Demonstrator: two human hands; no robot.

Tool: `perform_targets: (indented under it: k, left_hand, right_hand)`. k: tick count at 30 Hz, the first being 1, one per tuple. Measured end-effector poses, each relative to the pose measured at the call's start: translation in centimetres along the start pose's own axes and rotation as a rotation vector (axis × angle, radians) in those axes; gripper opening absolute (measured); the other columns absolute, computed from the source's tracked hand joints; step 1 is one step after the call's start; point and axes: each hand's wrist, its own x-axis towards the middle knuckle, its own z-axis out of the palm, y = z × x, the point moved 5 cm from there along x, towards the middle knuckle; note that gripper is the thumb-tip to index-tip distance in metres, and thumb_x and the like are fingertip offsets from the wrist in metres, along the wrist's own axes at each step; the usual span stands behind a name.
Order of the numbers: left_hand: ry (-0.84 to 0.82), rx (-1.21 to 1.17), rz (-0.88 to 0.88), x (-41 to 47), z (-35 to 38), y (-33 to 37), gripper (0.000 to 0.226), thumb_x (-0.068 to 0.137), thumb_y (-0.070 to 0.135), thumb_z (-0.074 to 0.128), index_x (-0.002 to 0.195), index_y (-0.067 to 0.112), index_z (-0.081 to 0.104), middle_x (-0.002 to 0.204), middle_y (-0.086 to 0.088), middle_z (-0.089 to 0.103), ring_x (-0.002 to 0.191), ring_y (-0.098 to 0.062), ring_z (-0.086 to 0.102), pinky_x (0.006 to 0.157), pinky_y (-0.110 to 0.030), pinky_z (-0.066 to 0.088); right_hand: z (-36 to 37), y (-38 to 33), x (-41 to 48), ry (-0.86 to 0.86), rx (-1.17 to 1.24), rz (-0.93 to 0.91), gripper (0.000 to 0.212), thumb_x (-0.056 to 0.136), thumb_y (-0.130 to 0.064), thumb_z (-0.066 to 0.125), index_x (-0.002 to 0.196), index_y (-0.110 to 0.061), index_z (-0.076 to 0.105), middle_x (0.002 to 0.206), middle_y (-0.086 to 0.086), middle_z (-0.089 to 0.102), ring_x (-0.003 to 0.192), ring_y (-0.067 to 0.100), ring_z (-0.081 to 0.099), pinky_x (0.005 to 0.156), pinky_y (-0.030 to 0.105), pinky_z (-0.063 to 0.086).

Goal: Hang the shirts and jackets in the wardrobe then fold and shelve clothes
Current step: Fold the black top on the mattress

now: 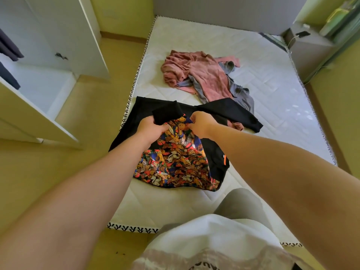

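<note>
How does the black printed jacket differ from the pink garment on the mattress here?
The jacket is black with a multicoloured print; the pink garment is plain. The jacket lies spread out at the left edge of the mattress; the pink garment is crumpled farther off, heaped with a grey garment. The left hand and right hand hold the jacket; no hand touches the pink garment. Both lie on the mattress.

Both bare arms stretched forward, close together; left hand (151, 126) gripping black garment (140, 112), right hand (201, 123) pinching it.
</note>
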Motion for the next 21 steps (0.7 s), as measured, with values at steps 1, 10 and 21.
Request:
perform_targets:
  k: [1, 10, 21]
  left_hand:
    - [0.011, 0.009, -0.016, 0.4, 0.2, -0.3, 0.04, 0.088, 0.026, 0.076, 0.125, 0.019, 0.065, 0.109, 0.005, 0.064, 0.102, -0.019, 0.057, 0.086, -0.033, 0.044]
    - [0.132, 0.089, -0.162, 6.7, 3.4, -2.8, 0.033, 0.087, 0.027, 0.076, 0.116, 0.015, 0.064, 0.107, 0.001, 0.066, 0.102, -0.022, 0.061, 0.084, -0.035, 0.048]
    - [0.24, 0.35, -0.381, 21.7, 12.0, -5.5, 0.048, 0.09, 0.031, 0.072, 0.127, 0.005, 0.057, 0.124, -0.016, 0.063, 0.112, -0.034, 0.06, 0.09, -0.039, 0.048]
  right_hand:
    - [0.3, 0.1, 0.7, -0.025, -0.009, 0.004, 0.005, 0.094, -0.015, 0.056, 0.093, -0.019, 0.053, 0.077, -0.001, 0.056, 0.073, 0.021, 0.056, 0.049, 0.025, 0.032]
    - [3.2, 4.2, 8.5, -0.217, -0.097, -0.068, 0.007, 0.09, -0.012, 0.058, 0.096, -0.014, 0.061, 0.079, -0.001, 0.058, 0.068, 0.012, 0.054, 0.05, 0.023, 0.036]
    - [10.7, 13.6, 23.8, -0.381, 0.135, -0.042, 0.008, 0.094, -0.023, 0.052, 0.098, -0.016, 0.055, 0.083, -0.001, 0.058, 0.07, 0.013, 0.056, 0.049, 0.025, 0.038]
